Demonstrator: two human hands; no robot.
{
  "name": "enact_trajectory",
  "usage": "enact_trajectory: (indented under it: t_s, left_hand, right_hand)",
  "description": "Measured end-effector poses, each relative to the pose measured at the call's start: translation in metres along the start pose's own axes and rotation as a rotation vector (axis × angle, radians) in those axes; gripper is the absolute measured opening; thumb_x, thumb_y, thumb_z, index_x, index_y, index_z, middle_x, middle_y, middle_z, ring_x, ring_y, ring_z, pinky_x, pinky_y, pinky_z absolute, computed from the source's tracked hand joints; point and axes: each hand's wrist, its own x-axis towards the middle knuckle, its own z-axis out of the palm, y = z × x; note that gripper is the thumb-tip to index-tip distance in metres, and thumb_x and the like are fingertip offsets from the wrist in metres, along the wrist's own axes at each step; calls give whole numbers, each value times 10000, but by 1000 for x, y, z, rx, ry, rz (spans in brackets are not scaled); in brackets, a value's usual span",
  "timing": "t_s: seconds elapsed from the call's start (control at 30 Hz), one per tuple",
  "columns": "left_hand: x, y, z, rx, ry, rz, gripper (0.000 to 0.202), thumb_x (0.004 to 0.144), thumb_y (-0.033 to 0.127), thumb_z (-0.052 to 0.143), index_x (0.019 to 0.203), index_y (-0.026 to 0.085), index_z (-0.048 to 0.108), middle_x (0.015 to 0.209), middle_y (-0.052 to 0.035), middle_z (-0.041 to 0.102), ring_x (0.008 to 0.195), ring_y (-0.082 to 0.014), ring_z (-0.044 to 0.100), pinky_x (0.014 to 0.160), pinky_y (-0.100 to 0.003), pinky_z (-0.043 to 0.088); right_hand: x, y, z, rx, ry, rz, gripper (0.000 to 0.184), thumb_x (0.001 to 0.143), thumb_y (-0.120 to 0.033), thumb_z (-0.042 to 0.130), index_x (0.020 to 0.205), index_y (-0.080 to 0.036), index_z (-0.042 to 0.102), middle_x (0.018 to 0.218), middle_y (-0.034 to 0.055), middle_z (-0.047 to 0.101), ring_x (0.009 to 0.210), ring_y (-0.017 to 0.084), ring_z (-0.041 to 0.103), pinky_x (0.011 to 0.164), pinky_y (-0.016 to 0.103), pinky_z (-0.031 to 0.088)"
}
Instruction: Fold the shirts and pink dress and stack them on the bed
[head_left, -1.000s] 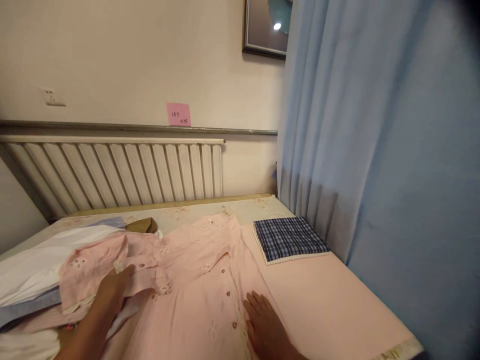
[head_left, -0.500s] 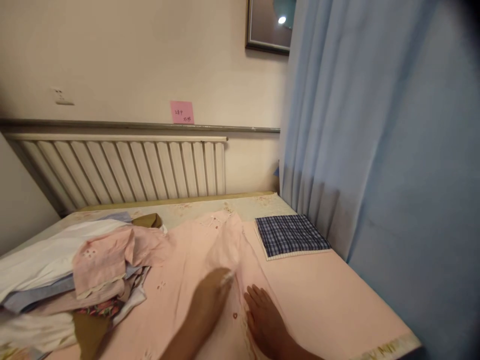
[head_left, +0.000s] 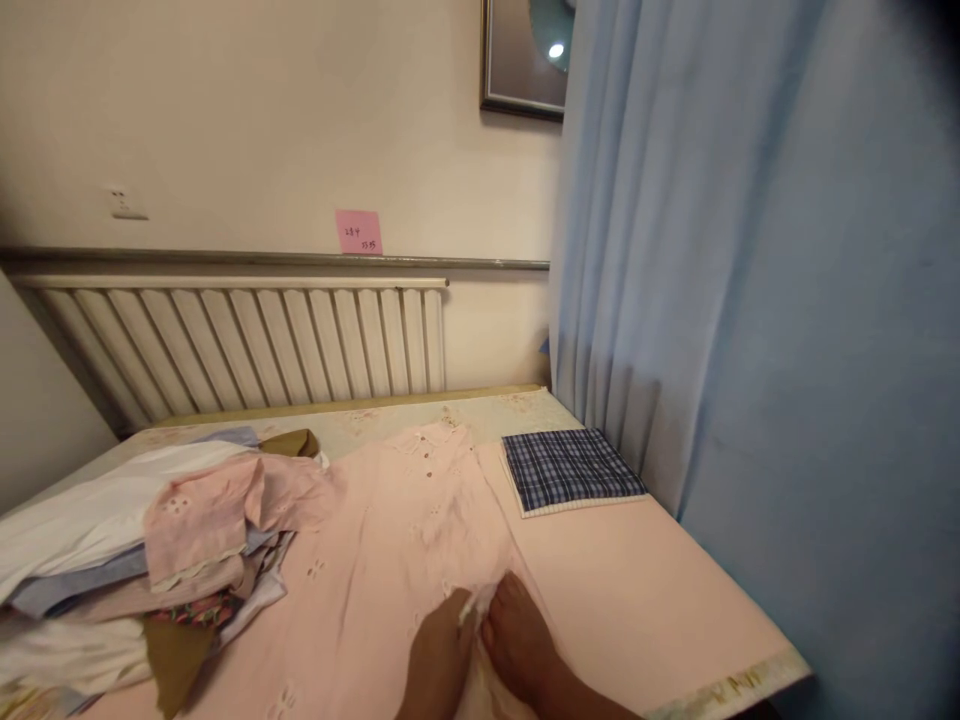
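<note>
A pink garment [head_left: 405, 520] with buttons at its neck and small cut-out flower patterns lies spread across the bed. My left hand [head_left: 441, 645] is closed on its front edge near the bottom of the view, with a gathered fold at the fingertips. Close beside it, my right hand [head_left: 519, 632] has its fingers curled down on the same fold, gripping the cloth. The garment's lower part runs out of view under my wrists, and its left sleeve side [head_left: 300, 490] reaches the clothes pile.
A heap of mixed clothes [head_left: 82, 510] lies at the left. Folded dark plaid cloth [head_left: 574, 468] rests on a pale striped piece at the right. A blue curtain [head_left: 697, 300] hangs along the right edge; a radiator [head_left: 247, 345] stands behind the bed [head_left: 667, 590].
My left hand has moved down and toward my right hand, bringing the lifted front edge with it. The garment's upper front now lies flatter, showing more buttons. My right fingers have curled in.
</note>
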Motion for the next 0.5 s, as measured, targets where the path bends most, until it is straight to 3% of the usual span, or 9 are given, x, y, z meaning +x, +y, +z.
enact_trajectory:
  t_s: [0.1, 0.2, 0.33, 0.43, 0.5]
  left_hand:
    - [18, -12, -39, -3, 206, -136, 308, 885, 341, 319, 901, 231, 606, 850, -23, 704, 804, -171, 650, 730, -255, 457]
    - [34, -19, -93, 33, 415, -316, 332, 871, 408, 352, 963, 222, 611, 795, -28, 690, 760, -197, 639, 682, -265, 445]
    - [42, -17, -157, 142, 586, -281, 344, 845, 422, 384, 993, 217, 618, 797, -40, 672, 801, -221, 618, 683, -277, 425]
    - [47, -23, -185, 213, 665, -311, 375, 834, 451, 377, 986, 215, 626, 772, -51, 649, 761, -245, 604, 652, -304, 423]
    - [52, -39, -194, 230, 705, -363, 404, 817, 465, 383, 952, 185, 640, 671, -64, 610, 684, -270, 589, 608, -333, 421]
  right_hand:
    - [-7, 13, 14, -84, -19, -27, 450, 893, -232, 447, 1338, -196, 503, 1387, 79, 501, 1316, 249, 407, 1109, 453, 314]
    - [-11, 21, 26, -135, 7, -45, 432, 906, -235, 442, 1332, -194, 506, 1410, 69, 476, 1336, 244, 380, 1119, 447, 304]
    - [-12, 22, 31, -155, 49, -57, 421, 919, -232, 431, 1332, -191, 502, 1402, 66, 487, 1333, 237, 385, 1117, 443, 309]
    - [-12, 21, 30, -157, 59, -54, 416, 920, -227, 430, 1328, -189, 504, 1399, 69, 491, 1327, 237, 395, 1115, 438, 313]
    - [-11, 21, 29, -152, 54, -53, 422, 917, -229, 436, 1333, -192, 499, 1403, 69, 486, 1329, 239, 392, 1116, 437, 312]
